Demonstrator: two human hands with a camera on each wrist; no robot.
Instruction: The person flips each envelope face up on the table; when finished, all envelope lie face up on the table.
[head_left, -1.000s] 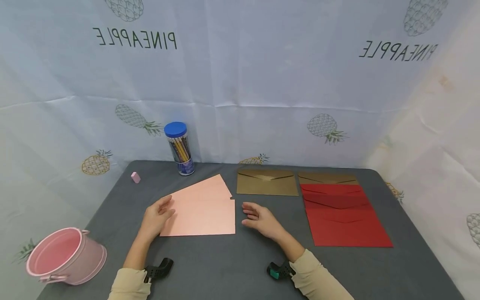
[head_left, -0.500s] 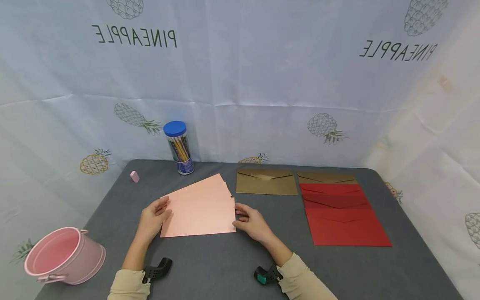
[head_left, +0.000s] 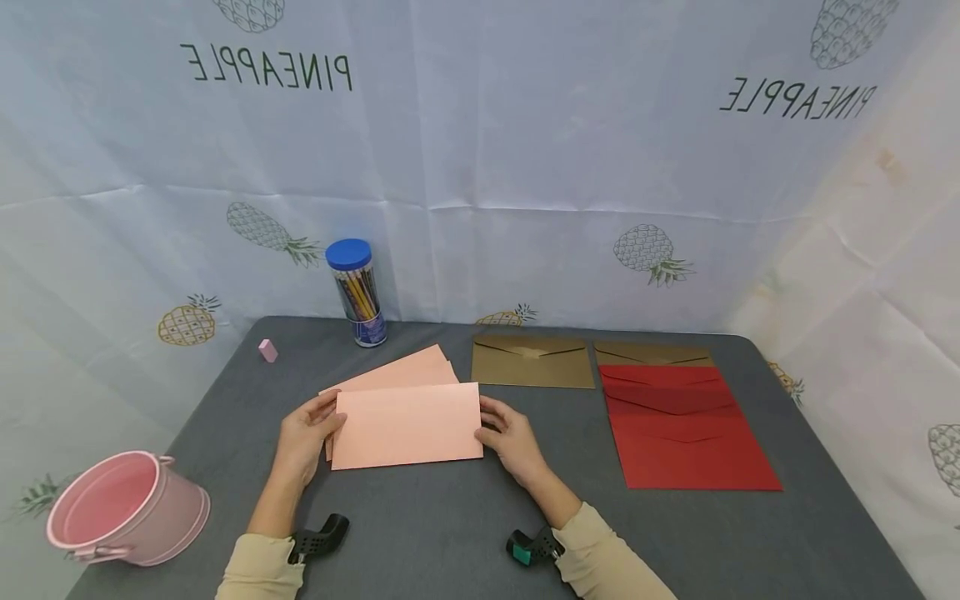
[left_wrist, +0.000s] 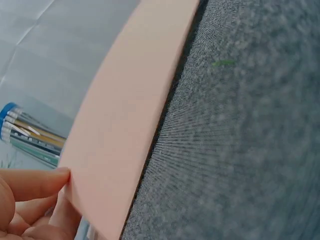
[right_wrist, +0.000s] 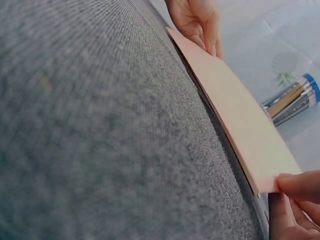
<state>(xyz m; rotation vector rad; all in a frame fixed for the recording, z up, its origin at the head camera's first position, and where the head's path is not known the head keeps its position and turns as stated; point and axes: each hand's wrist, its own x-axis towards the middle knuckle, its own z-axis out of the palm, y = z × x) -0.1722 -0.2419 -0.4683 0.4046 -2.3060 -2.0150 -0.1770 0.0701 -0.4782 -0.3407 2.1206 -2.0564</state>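
Note:
A plain pink envelope (head_left: 408, 427), no flap showing on its face, is held up at a tilt close over the table, its lower long edge near the cloth. At its left end my left hand (head_left: 303, 435) pinches it between thumb and fingers. My right hand (head_left: 514, 437) pinches the opposite short end, thumb on the near face, as the right wrist view shows at the envelope's corner (right_wrist: 267, 182). Behind it lie more pink envelopes (head_left: 416, 367), fanned at an angle and mostly covered by the held one.
Gold envelopes (head_left: 532, 372) lie at the back, one partly under a stack of overlapping red envelopes (head_left: 693, 454) on the right. A blue-lidded jar of pencils (head_left: 360, 292) and a small pink eraser (head_left: 267, 350) stand back left. Front left is a pink bucket (head_left: 172, 517) on the grey table.
My right hand has moved left to the envelope's right end and taken hold of it. Both hands have lifted and tilted the front pink envelope, shifting it slightly right off the others.

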